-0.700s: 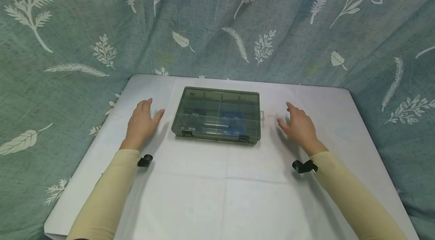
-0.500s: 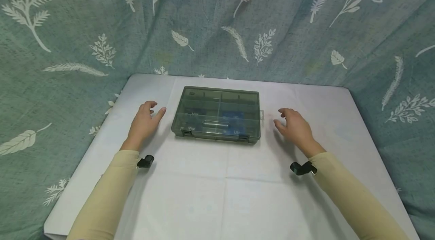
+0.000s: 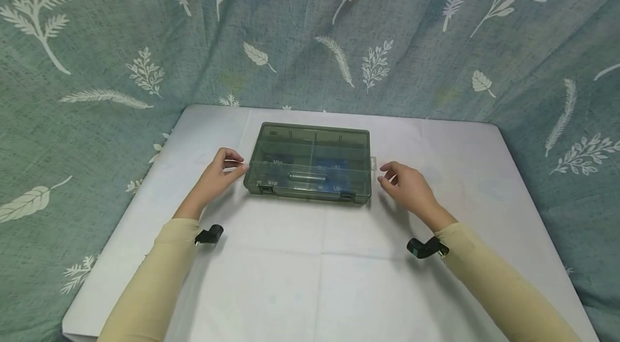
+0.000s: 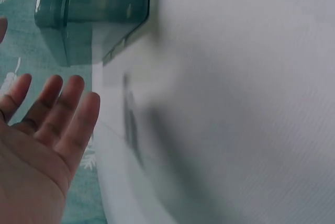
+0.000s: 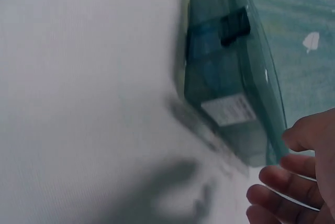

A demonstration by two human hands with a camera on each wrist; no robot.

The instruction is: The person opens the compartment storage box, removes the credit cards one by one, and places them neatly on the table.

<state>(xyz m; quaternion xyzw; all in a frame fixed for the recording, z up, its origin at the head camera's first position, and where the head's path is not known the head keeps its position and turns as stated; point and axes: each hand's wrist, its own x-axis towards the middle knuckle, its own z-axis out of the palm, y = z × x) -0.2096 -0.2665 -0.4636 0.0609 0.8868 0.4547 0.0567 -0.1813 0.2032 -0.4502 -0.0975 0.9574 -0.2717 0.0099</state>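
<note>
A dark green see-through plastic storage box (image 3: 290, 151) lies with its lid down on the white table. Blue packets (image 3: 333, 172) show through the lid in its right front part. My left hand (image 3: 216, 176) is at the box's left side, thumb tip right at the edge, fingers relaxed. Past the right side, close to the small clear hanging tab (image 3: 373, 163), my right hand (image 3: 408, 186) has its fingers loosely bent around nothing. In the right wrist view a black latch (image 5: 235, 26) and a white label (image 5: 229, 110) show on the box.
The white cloth-covered table (image 3: 319, 288) runs back to a green curtain (image 3: 310, 35) with white leaf prints. Small black cameras (image 3: 209, 234) sit on both wrists, over pale yellow sleeves.
Both hands have moved inward to the box, the left one rightward and the right one leftward. Their fingers have bent a little more. The box has stayed in place.
</note>
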